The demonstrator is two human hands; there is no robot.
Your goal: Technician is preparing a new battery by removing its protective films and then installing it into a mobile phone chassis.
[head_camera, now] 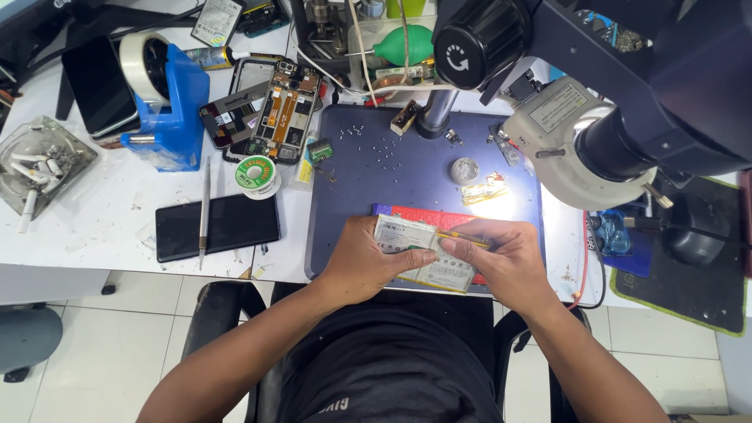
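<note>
Gripping a flat phone battery (419, 252) between them, the left hand (362, 262) and right hand (501, 262) close on opposite ends. Its long axis runs left-right, above the dark mat (392, 168) on the counter (117, 227).

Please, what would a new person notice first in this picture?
Both hands, left and right, hold a flat white battery at the near edge of the dark mat. A big microscope hangs over the right side, and an opened phone lies behind the mat.
</note>
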